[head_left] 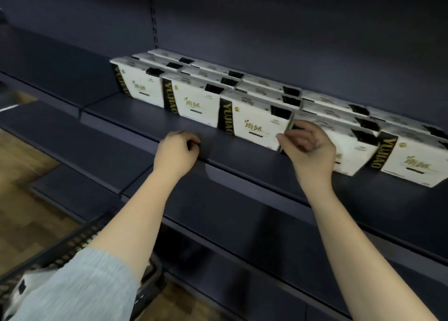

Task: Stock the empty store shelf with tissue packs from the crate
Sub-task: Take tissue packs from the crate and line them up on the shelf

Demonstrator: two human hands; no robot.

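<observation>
On a dark blue metal store shelf [150, 124], two bare hands tidy a display of tissue packs.

Glossy white tissue packs [196, 100] with black bands and gold lettering stand upright in about three rows, running from 12 o'clock toward 3 o'clock, printed faces outward, probably so shoppers can read them. The right hand [308, 146], at 2 o'clock, curls its fingers against the fourth front pack [349, 151], seemingly nudging it level with its neighbours; whether it truly grips is unclear. The left hand [177, 151], centre frame, is loosely curled and holds nothing, resting at the shelf's front edge. At 7 o'clock a black plastic lattice crate [72, 243] holds at least one more white pack [21, 284], mostly hidden by a pale blue sleeve [80, 289].
</observation>
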